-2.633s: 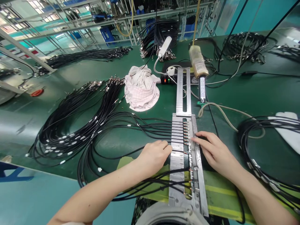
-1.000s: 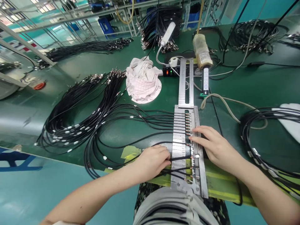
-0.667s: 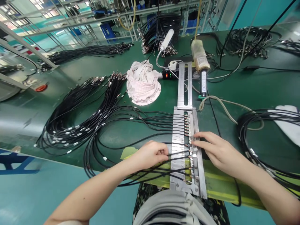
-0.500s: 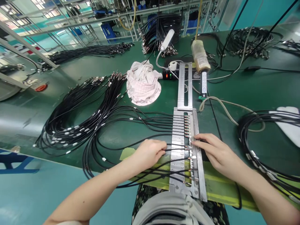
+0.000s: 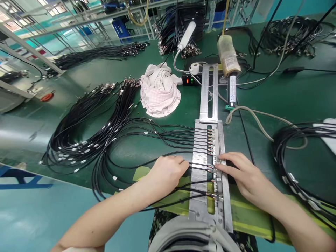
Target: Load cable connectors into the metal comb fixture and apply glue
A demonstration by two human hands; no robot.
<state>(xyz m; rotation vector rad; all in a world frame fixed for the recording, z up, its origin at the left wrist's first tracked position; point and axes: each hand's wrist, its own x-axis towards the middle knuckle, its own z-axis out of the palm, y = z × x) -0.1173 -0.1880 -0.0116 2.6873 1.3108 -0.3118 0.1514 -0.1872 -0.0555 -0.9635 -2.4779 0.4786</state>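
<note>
My left hand (image 5: 169, 172) is closed in a pinch around a black cable (image 5: 197, 167) left of a slotted metal fixture (image 5: 197, 201). The cable crosses the fixture to a small metal connector (image 5: 210, 168). From the other side, my right hand (image 5: 245, 174) reaches in with its fingers apart; one fingertip touches the fixture's rail close to that connector. Farther up, several cable ends (image 5: 210, 140) lie side by side across the slot. Nearer my body, more cable ends (image 5: 214, 196) rest unevenly over it.
A large coil of black cables (image 5: 78, 147) lies to the left, another coil (image 5: 279, 154) to the right. Behind are a crumpled pink cloth (image 5: 160, 92), a black control box (image 5: 190, 80), a white lamp (image 5: 187, 36) and a hanging cylindrical tool (image 5: 232, 89) with a wrapped top.
My left hand has shifted slightly right, toward the fixture. My right fingertips have moved a little down along the rail. The lowest cable ends now lie farther up the slot, closer together.
</note>
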